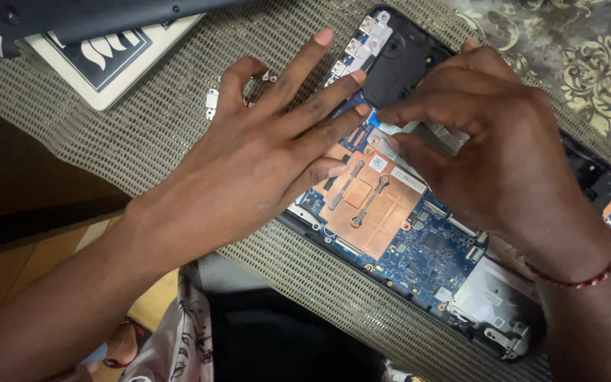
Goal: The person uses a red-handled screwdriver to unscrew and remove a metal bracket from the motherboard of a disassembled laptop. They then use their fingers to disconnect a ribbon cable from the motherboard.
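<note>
An opened laptop base (419, 269) lies on a woven mat (143, 134), bottom cover off. Its long axis runs diagonally: one end points to the far middle of the scene, the other to the near right. The far end carries a black fan housing (401, 60). Toward the near right follow a copper heat plate (369, 205), then the blue circuit board (426, 258), then a silver bracket (493, 304) at the near-right corner.

The left hand (263, 155) lies across the far half of the base, palm down, fingers spread and extended toward the far right. It clasps nothing. Its fingertips (355, 76) rest at the edge of the fan housing and on the strip of board just beside it; the lowest finger touches the far corner of the heat plate.

The right hand (503, 141) comes in from the right, fingers curled down. Its fingertips (383, 117) meet those of the left hand at the junction between fan housing and heat plate. Whether they pinch a part there cannot be told; the contact point is hidden. A red-and-white cord bracelet (588, 276) circles the right wrist.

A white booklet (107, 56) lies on the mat at far left, partly under a dark cover (93, 18).
</note>
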